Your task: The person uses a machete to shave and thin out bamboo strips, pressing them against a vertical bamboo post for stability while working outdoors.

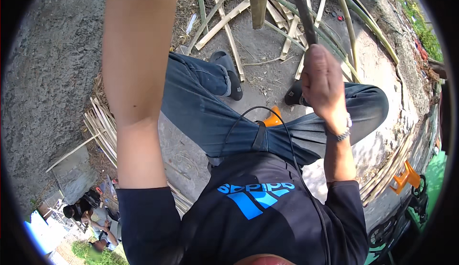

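Note:
My right hand (322,81) is closed in a fist around the lower end of a long, dark, narrow blade-like tool (301,9). The tool slants up and leaves the picture at the top; whether it is a knife or a bar I cannot tell. My left forearm (136,50) stretches up past the top edge, so my left hand is out of sight. Between the two arms, a thick tan wooden or bamboo piece (258,2) hangs down from the top edge, a little left of the tool and apart from it.
Split bamboo strips (234,11) lie crisscrossed on the ground ahead. Longer poles (368,19) curve along the right. More strips (103,126) are bundled at the left. I sit over an orange seat (272,118); a black cable (291,145) hangs before me. People (103,224) are at lower left.

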